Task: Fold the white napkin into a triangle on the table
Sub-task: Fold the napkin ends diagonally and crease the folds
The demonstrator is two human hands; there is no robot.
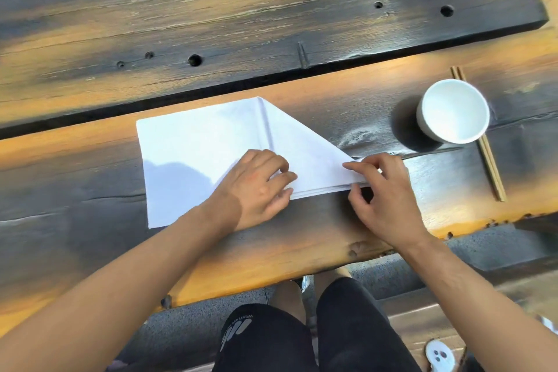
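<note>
The white napkin (193, 154) lies flat on the dark wooden table (271, 24), near the front edge. Its right part is folded over diagonally, with the slanted fold running from the top middle down to a point at the right. My left hand (256, 187) rests palm down on the napkin's lower middle, its fingertips on the folded flap. My right hand (383, 190) pinches the napkin's right corner between thumb and fingers, at the lower right tip of the fold.
A white cup (453, 112) stands to the right of the napkin, on top of a pair of wooden chopsticks (492, 166). The table's front edge runs just below my hands. My legs in black shorts (302, 335) show under it.
</note>
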